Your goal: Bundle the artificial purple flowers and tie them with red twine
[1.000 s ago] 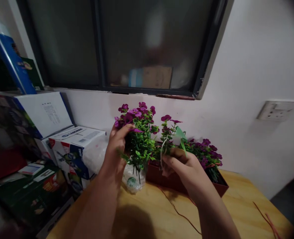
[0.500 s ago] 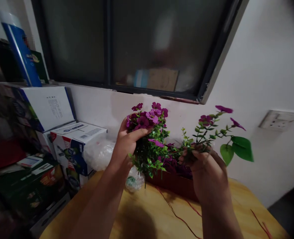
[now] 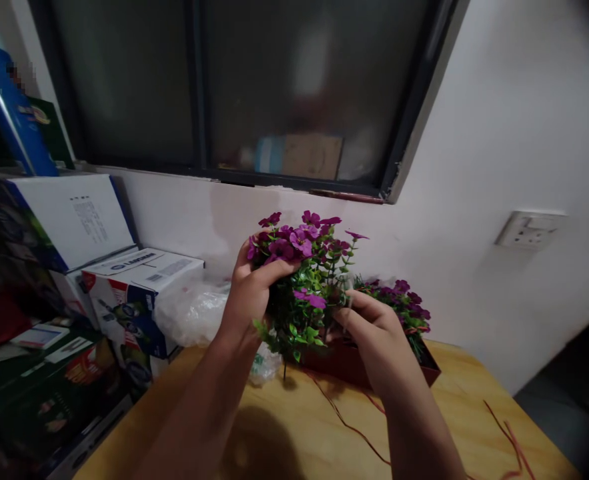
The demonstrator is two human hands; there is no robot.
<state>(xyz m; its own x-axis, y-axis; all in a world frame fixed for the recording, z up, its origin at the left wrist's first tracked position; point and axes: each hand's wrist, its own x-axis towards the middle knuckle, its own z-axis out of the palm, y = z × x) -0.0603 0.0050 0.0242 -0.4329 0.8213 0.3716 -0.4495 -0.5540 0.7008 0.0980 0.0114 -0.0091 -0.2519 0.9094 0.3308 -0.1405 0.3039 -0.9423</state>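
Bunch of purple flowers (image 3: 287, 251), centre frame, clasped in left hand (image 3: 251, 288), sprig (image 3: 341, 249) pinched by right hand (image 3: 377, 327), planter (image 3: 344, 366) behind.

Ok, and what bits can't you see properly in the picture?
In the head view:
The left hand's grip: hidden by flowers and leaves.
What the right hand touches: too dark and blurred.
Most of the red box's inside: behind flowers and the right hand.
Part of the blue can: cut off by the left edge.
Things behind the window: blurred.
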